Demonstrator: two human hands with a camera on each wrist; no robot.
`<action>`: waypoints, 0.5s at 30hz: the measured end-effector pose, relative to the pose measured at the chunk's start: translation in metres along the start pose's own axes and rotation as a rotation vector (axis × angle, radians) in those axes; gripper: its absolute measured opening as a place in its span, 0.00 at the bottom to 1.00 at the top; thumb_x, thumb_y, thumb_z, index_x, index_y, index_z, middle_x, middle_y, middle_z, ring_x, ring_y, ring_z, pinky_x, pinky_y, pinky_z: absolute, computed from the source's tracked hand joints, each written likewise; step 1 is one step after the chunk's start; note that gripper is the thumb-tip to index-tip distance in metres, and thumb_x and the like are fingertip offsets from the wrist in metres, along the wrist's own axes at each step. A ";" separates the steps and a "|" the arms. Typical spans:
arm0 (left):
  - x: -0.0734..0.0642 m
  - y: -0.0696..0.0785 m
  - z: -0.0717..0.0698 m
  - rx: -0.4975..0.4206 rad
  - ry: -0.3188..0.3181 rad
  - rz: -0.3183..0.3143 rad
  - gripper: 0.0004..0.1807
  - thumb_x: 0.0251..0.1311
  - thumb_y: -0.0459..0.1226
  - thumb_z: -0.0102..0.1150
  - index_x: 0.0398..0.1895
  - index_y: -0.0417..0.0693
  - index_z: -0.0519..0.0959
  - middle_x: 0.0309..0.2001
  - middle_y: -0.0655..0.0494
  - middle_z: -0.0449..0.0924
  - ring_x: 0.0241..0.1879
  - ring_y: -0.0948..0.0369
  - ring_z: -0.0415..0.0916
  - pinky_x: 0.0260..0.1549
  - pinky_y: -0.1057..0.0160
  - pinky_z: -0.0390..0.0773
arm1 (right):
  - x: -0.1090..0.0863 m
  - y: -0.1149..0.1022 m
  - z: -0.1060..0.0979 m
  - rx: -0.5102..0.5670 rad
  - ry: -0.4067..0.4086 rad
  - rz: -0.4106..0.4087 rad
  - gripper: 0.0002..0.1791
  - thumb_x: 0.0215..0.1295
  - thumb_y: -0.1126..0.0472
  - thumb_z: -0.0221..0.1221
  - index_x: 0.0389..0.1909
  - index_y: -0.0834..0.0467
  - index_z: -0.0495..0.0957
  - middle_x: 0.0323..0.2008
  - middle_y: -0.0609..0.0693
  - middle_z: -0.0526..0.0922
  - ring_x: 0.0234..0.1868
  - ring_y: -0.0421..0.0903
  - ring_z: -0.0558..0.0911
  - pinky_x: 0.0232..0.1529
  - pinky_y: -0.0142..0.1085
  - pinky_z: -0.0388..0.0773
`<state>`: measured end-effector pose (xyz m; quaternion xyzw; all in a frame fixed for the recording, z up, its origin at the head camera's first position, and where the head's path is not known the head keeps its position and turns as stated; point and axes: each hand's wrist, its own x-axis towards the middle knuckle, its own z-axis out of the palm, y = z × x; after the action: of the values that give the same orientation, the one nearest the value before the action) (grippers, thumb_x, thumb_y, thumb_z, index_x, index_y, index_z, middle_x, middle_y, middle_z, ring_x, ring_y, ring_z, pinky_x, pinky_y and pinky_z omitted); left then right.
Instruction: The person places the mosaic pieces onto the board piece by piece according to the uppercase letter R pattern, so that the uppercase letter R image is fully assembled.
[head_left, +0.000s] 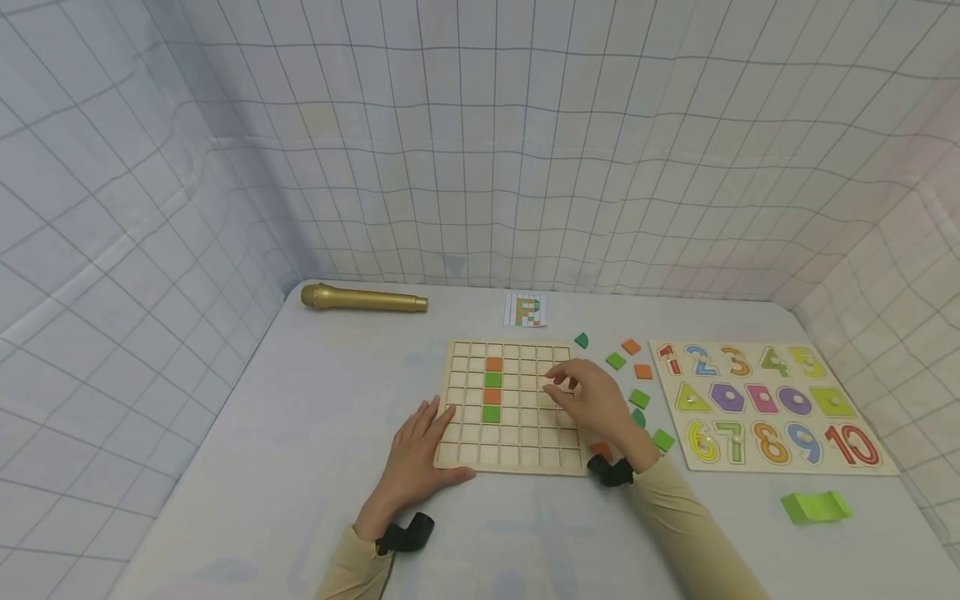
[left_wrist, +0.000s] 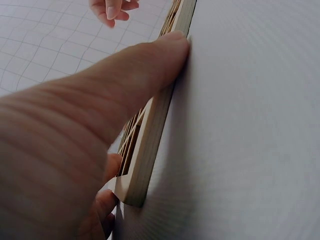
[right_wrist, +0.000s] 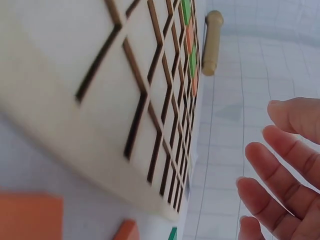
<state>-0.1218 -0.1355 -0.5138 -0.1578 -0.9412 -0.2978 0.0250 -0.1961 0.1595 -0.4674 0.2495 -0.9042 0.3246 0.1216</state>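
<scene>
On the table, we find the number board at the right and the grid near the centre. We note the left hand at the grid's left side: fingers spread, thumb on the near edge. The right hand is above the grid's right part, fingers bent, thumb and forefinger apart. We locate the mic at far left, the block nearer than the number board, and the card beyond the grid. Four inset tiles alternate orange and green in one column; loose tiles lie between grid and number board.
</scene>
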 end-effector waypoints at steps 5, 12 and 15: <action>0.000 0.000 0.000 0.001 -0.006 -0.007 0.53 0.42 0.58 0.70 0.70 0.43 0.62 0.72 0.41 0.51 0.71 0.46 0.42 0.61 0.39 0.50 | -0.007 0.011 -0.012 -0.014 0.060 -0.002 0.10 0.59 0.58 0.66 0.40 0.57 0.81 0.33 0.47 0.81 0.31 0.44 0.75 0.27 0.37 0.71; 0.000 -0.001 0.001 0.002 -0.008 -0.009 0.53 0.42 0.59 0.70 0.70 0.43 0.62 0.72 0.41 0.50 0.71 0.46 0.42 0.61 0.38 0.50 | -0.017 0.024 -0.024 -0.041 0.070 0.073 0.12 0.58 0.58 0.67 0.40 0.59 0.81 0.33 0.48 0.80 0.32 0.46 0.75 0.29 0.38 0.71; 0.000 -0.001 0.001 0.004 -0.008 -0.011 0.53 0.42 0.59 0.69 0.70 0.44 0.62 0.72 0.42 0.50 0.71 0.46 0.42 0.61 0.38 0.50 | -0.021 0.028 -0.028 -0.046 0.046 0.108 0.12 0.58 0.57 0.66 0.40 0.59 0.81 0.34 0.48 0.80 0.34 0.46 0.75 0.31 0.39 0.72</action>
<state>-0.1225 -0.1355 -0.5153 -0.1537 -0.9427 -0.2956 0.0197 -0.1921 0.2039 -0.4693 0.1897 -0.9206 0.3156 0.1304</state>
